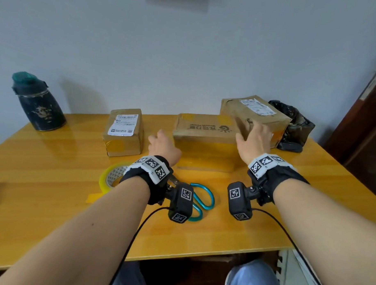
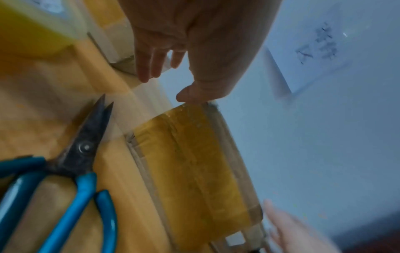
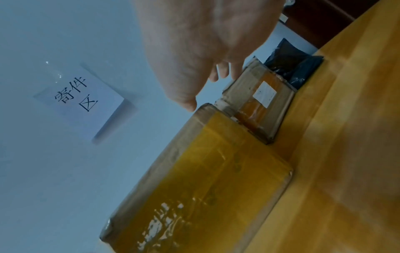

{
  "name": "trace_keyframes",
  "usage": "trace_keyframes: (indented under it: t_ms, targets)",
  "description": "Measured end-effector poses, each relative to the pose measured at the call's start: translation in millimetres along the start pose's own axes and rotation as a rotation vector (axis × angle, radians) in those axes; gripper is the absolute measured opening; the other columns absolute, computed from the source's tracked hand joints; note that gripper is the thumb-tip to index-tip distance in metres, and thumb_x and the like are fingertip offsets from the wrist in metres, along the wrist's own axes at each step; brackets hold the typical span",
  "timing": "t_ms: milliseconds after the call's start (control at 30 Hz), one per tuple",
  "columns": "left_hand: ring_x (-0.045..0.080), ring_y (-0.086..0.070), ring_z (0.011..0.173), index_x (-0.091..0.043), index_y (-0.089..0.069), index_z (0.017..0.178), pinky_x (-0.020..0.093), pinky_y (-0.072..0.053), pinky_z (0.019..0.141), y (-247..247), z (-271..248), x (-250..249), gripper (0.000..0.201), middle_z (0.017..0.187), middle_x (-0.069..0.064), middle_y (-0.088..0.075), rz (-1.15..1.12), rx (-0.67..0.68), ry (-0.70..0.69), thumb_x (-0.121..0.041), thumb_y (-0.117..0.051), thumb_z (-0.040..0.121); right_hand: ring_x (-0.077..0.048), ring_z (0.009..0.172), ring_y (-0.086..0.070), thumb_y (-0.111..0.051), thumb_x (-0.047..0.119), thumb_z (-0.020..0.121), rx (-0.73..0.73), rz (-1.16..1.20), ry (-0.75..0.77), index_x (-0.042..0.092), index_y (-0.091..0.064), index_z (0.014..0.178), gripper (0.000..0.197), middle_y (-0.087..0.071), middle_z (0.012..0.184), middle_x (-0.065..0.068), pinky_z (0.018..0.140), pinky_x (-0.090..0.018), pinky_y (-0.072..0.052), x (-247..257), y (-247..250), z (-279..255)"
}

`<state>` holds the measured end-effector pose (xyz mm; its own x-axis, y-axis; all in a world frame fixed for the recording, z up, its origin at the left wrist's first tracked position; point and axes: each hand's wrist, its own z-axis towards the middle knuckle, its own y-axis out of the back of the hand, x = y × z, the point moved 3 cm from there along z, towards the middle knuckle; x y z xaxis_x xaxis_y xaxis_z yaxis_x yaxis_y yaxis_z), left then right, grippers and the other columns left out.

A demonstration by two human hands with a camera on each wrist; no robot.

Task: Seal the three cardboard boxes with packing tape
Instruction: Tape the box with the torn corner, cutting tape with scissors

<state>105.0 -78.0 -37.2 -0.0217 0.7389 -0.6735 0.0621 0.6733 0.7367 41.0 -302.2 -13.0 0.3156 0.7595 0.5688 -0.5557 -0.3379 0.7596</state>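
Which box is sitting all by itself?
The small left box, with a white label on top. The middle box and the right box sit close together, where both hands reach.

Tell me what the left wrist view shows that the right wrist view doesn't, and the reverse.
Only the left wrist view: the scissors lying on the table, blades slightly apart, with the left hand hanging open above the middle box's left end.

Only the right wrist view: the black bag behind the right box, and the right hand open over where the two boxes meet.

Both: the middle box's yellow-taped front face, the wooden table, and a paper sign on the wall.
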Motion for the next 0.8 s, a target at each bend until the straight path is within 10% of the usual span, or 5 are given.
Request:
trace_keyframes:
  t_ms: [133,300,400,567,800]
  targets:
    - [0.032,-0.052,0.117,-0.001,-0.026,0.144,0.033,-0.047,0.086,5.6,4.4,-0.3,0.056,0.135,0.015,-0.047,-0.256,0.09,0.087,-0.003,-0.047,0.092,-0.034,0.114,-0.053,-0.049,0.039,0.095,0.116,0.284,-0.223,0.002,-0.048,0.128,0.05,-0.056,0.121,-0.012,0.092,-0.04,-0.045,-5.2,-18.3,6.1]
    - [0.031,-0.049,0.12,-0.01,-0.029,0.148,0.045,-0.044,0.104,8.9,11.8,2.8,0.058,0.136,0.014,-0.045,-0.561,0.12,0.159,0.001,-0.044,0.092,-0.036,0.09,-0.062,-0.035,0.05,0.097,0.098,0.277,-0.425,-0.002,-0.06,0.106,0.058,-0.066,0.102,-0.018,0.073,-0.039,-0.048,-13.5,-19.3,10.5]
    - [0.038,-0.05,0.123,-0.002,-0.04,0.14,0.046,-0.045,0.102,16.0,22.1,7.0,0.047,0.14,0.02,-0.046,-0.53,-0.009,0.241,-0.007,-0.043,0.093,-0.033,0.076,-0.064,-0.042,0.054,0.095,0.34,0.414,-0.497,-0.001,-0.056,0.099,0.057,-0.064,0.087,-0.018,0.07,-0.042,-0.057,-11.2,-24.5,7.6]
    - [0.034,-0.045,0.125,-0.007,-0.04,0.143,0.044,-0.046,0.101,2.6,42.3,2.5,0.052,0.139,0.018,-0.044,-0.643,0.166,0.211,0.009,-0.042,0.094,-0.028,0.053,-0.062,-0.051,0.054,0.091,0.661,0.479,-0.568,0.0,-0.054,0.081,0.054,-0.064,0.052,-0.015,0.068,-0.04,-0.056,-5.5,-37.3,7.3]
    - [0.026,-0.047,0.106,-0.016,-0.04,0.139,0.039,-0.053,0.089,-5.2,85.3,-10.6,0.053,0.115,0.007,-0.048,-0.662,0.212,0.176,0.007,-0.041,0.091,-0.03,0.057,-0.066,-0.046,0.051,0.095,0.917,0.56,-0.607,-0.001,-0.052,0.083,0.054,-0.067,0.063,-0.02,0.06,-0.037,-0.051,0.8,-42.7,30.9]
